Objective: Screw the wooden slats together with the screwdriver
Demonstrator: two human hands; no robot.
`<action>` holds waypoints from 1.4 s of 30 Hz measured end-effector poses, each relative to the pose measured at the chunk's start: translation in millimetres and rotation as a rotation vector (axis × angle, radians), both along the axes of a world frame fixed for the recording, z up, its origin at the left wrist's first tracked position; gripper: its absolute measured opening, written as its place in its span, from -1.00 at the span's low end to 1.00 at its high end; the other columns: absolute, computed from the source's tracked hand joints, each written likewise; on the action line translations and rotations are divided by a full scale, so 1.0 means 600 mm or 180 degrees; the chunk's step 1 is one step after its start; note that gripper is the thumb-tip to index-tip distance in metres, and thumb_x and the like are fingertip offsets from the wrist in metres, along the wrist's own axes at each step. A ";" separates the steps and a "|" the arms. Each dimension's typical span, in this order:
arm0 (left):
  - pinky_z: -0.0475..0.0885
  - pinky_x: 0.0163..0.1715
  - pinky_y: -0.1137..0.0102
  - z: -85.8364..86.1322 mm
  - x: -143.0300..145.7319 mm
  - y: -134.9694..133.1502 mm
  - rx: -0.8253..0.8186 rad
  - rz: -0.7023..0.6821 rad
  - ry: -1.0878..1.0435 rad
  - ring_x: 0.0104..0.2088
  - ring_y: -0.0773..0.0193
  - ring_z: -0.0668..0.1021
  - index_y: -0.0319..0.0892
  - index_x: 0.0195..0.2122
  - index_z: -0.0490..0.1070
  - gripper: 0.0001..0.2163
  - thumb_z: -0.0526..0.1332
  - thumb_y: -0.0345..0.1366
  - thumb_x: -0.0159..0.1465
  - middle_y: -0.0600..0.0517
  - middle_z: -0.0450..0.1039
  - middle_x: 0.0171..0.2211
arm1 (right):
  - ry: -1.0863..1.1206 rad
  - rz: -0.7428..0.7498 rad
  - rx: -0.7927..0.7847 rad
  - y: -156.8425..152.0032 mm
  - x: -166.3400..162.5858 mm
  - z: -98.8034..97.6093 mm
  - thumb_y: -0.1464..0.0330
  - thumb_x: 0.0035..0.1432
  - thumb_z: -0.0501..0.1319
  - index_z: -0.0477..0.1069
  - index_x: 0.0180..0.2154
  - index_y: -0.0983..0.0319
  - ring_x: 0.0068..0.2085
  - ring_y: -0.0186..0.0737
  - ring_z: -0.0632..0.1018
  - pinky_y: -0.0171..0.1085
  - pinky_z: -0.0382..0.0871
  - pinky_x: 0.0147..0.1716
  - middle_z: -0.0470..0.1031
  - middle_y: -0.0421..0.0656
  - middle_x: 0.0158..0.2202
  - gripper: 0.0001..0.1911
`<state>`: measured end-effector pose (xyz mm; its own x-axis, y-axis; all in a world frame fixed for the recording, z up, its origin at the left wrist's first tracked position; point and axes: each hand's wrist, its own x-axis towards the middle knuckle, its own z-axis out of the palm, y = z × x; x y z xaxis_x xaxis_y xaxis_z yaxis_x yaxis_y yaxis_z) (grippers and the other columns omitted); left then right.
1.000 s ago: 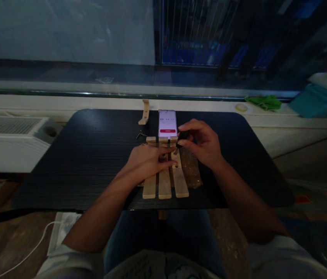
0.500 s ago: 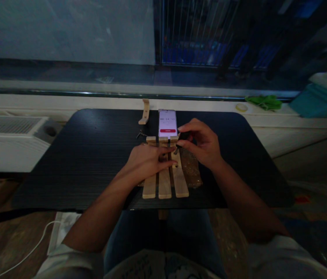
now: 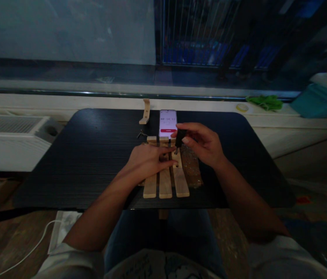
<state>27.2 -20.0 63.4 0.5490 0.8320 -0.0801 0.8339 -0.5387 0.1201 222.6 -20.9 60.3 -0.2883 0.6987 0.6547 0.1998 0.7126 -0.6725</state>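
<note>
A small wooden slatted rack (image 3: 165, 182) with three pale slats lies on the black table (image 3: 93, 155) in front of me. My left hand (image 3: 148, 161) lies flat on its upper half, fingers stretched out to the right. My right hand (image 3: 202, 143) hovers just above the right slat, thumb and fingers pinched on a small dark tool (image 3: 178, 138) that points down at the slat. A phone (image 3: 168, 123) with a lit white and red screen stands right behind the rack.
A clear plastic bag (image 3: 191, 168) lies under the rack's right side. A loose wooden piece (image 3: 145, 112) and small dark screws (image 3: 140, 135) rest farther back. A white radiator (image 3: 9, 141) stands at left; a green cloth (image 3: 264, 102) and a teal box (image 3: 317, 101) sit on the sill.
My right hand has shifted slightly left and closed its pinch tighter round the dark tool. The left hand stays on the slats.
</note>
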 end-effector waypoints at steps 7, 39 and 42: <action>0.47 -0.26 0.26 0.003 0.002 -0.001 -0.0033 0.0005 0.0032 -0.17 0.02 0.59 0.13 0.11 0.41 -0.52 0.03 0.17 0.27 0.00 0.58 -0.11 | 0.0061 -0.0191 0.0084 0.002 -0.007 -0.004 0.22 0.17 0.23 0.44 -0.05 0.02 -0.47 -0.39 0.38 -0.33 0.34 -0.51 0.49 -0.27 -0.31 -0.72; 0.47 -0.24 0.23 -0.001 0.000 0.000 -0.0001 0.0005 -0.0073 -0.14 -0.01 0.59 0.12 0.10 0.42 -0.50 0.02 0.20 0.26 -0.01 0.57 -0.08 | 0.0307 -0.0366 0.0199 0.007 -0.015 -0.011 0.17 0.05 0.33 0.40 -0.18 0.03 -0.43 -0.33 0.35 -0.33 0.25 -0.58 0.38 -0.25 -0.33 -0.72; 0.47 -0.22 0.24 -0.002 0.000 0.000 0.0006 0.0010 -0.0091 -0.15 0.01 0.59 0.11 0.10 0.43 -0.48 0.02 0.21 0.26 -0.02 0.57 -0.09 | 0.0284 -0.0452 0.0191 0.007 -0.014 -0.012 0.16 0.05 0.32 0.40 -0.16 0.02 -0.43 -0.32 0.35 -0.31 0.26 -0.58 0.38 -0.24 -0.33 -0.71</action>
